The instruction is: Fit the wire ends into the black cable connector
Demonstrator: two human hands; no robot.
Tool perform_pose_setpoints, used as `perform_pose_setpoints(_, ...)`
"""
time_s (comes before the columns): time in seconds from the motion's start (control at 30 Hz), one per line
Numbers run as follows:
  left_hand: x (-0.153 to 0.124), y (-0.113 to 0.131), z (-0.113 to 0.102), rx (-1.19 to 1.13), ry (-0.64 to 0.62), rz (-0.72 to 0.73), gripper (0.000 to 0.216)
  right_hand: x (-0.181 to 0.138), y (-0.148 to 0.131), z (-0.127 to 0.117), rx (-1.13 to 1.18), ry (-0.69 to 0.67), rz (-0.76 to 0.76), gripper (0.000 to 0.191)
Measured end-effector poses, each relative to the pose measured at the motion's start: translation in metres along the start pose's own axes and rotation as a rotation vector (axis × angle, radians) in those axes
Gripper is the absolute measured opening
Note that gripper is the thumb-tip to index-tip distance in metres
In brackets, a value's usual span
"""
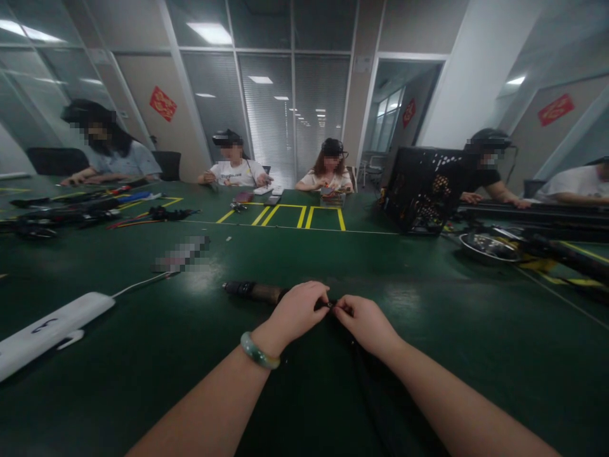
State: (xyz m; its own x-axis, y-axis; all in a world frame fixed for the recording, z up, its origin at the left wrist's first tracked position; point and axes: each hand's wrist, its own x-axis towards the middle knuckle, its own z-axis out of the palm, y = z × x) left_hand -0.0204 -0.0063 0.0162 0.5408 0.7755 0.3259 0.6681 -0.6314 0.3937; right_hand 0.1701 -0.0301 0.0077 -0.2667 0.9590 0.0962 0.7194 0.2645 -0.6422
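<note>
A long dark rod-like object (pixel 259 292) with a black, banded end lies on the green table. My left hand (pixel 301 310) rests over it, thumb and fingers closed around its right part. A green bangle (pixel 257 351) circles my left wrist. Close beside it, my right hand (pixel 364 322) is closed in a pinch at a tiny shiny piece between the two hands; my fingers mostly hide that piece. From under my right hand a dark, strap-like length (pixel 375 387) runs toward the table's near edge. Its exact kind cannot be told.
A white power strip (pixel 57 333) lies on the left, its cable reaching a blurred item. Black parts and wires (pixel 71 212) are spread at far left. A black perforated case (pixel 419 190) and metal bowl (pixel 490 247) stand at right. Several people sit around the table.
</note>
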Motion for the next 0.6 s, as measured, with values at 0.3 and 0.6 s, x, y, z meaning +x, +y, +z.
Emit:
perform_pose_setpoints(0.3, 0.0009, -0.0027, 0.0056, -0.003, -0.013, -0.041, 0.005, 0.0004, 0.0004, 0.0052, -0.024, 0.036, 0.015, 0.019)
perform_pose_setpoints(0.6, -0.0004, -0.0002, 0.0054, -0.006, -0.003, -0.029, 0.008, 0.0003, -0.0016, 0.0024, -0.049, 0.016, 0.023, 0.019)
